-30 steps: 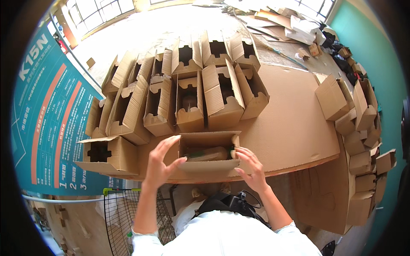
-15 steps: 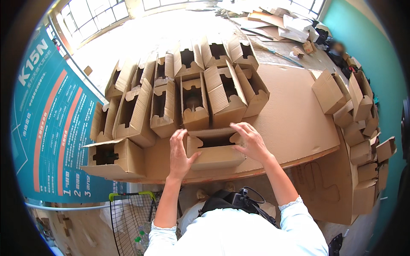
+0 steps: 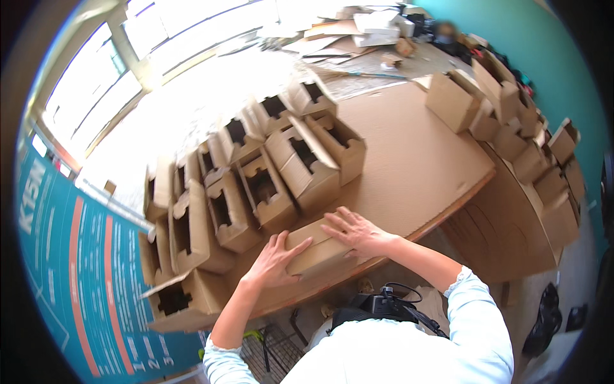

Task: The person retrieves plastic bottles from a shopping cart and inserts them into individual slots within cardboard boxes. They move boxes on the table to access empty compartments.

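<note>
Bracketing a cardboard carton (image 3: 325, 251) on the table's near edge (image 3: 441, 215).
My left hand (image 3: 274, 261), half open, touches its left end; my right hand (image 3: 358, 238) spreads over the right; its long axis slants far-right between them.

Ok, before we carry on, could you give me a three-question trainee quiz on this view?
1. True or false: the left hand and the right hand both touch the same cardboard box.
2. What is the main colour of the banner at the picture's left? A) yellow B) teal C) black
3. Fill in: the grouped boxes beyond the left hand stand ____ (open/closed).

Key: 1. True. 2. B. 3. Open.
</note>
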The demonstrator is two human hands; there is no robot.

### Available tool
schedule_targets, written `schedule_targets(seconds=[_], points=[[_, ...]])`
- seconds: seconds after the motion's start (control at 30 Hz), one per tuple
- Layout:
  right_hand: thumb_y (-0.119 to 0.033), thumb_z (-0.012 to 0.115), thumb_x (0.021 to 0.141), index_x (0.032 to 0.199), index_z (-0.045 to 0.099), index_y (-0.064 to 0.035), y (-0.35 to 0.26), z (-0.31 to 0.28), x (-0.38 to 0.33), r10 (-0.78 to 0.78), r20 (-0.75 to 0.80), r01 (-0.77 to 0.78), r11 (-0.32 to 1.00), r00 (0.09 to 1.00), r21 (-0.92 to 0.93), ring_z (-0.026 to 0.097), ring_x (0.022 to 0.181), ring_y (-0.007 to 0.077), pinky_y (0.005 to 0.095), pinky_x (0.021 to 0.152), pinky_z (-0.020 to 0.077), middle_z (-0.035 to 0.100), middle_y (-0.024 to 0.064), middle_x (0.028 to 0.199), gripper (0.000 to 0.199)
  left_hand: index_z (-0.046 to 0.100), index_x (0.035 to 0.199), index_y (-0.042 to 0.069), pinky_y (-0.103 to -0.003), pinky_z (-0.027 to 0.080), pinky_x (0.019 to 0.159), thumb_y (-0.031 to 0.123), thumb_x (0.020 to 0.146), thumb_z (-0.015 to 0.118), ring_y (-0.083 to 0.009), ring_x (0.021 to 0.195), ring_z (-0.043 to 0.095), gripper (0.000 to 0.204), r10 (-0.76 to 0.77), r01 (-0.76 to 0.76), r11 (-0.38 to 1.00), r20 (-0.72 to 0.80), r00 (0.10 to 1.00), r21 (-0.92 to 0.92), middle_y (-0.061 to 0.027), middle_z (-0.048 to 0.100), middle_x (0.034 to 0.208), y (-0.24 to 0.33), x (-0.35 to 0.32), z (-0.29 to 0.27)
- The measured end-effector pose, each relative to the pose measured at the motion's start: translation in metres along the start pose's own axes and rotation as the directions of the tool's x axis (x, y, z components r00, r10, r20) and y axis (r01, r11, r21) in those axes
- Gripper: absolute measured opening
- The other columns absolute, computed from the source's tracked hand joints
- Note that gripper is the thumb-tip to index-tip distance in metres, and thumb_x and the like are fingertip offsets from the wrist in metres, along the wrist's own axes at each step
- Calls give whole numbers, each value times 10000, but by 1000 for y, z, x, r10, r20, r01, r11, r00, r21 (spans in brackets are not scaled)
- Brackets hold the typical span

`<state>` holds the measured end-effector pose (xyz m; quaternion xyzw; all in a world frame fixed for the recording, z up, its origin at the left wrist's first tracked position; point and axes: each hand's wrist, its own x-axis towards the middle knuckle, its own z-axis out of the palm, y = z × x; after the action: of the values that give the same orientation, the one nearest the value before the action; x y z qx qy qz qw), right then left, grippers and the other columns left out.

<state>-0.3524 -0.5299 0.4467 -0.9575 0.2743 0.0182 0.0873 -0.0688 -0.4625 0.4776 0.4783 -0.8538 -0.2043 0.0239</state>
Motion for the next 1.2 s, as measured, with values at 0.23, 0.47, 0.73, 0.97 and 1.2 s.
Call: schedule_targets(seconds=[0.23,0.47,0.73,0.97,1.2], points=[[-281,825,728,1568,198,-220,43,-6,-47,-24,-52,27,998,998,55,207,1469,390,474,1218,231,205,143,1604,1050,446,1469,287,-497,443,1001,326,650,820,-459,1169,427,901,57,-57,998,-226,972,7,-316,383,1354,45,28,28],[-301,774,768,1538,292,-270,172,-10,-103,25,-151,-53,983,988,-178,277,1467,273,483,1212,222,330,84,1567,909,414,1483,299,-529,457,966,316,721,782,-493,1169,425,846,-18,7,1000,-440,898,-26,-330,339,1403,125,142,67],[-232,732,831,1536,312,-262,370,-17,-94,258,-531,-388,910,807,-148,303,1455,271,531,1201,212,319,74,1575,821,414,1484,330,-563,473,993,339,748,778,-561,1285,392,821,-401,406,906,-536,743,-115,-314,286,1500,161,407,64],[-69,720,792,1510,369,-171,345,-16,-163,343,-602,-293,938,721,183,317,1437,338,494,1167,280,305,166,1567,805,346,1519,359,-573,373,1087,493,860,644,-559,1342,348,735,-688,730,656,-550,473,-193,-309,249,1544,58,556,20],[-15,699,786,1479,418,-123,380,22,-309,722,-493,-596,686,486,417,310,1425,395,478,1154,307,316,191,1551,756,359,1514,361,-638,364,1058,477,859,653,-576,1390,258,727,-765,810,514,-577,286,-281,-280,216,1571,-24,628,-13]])
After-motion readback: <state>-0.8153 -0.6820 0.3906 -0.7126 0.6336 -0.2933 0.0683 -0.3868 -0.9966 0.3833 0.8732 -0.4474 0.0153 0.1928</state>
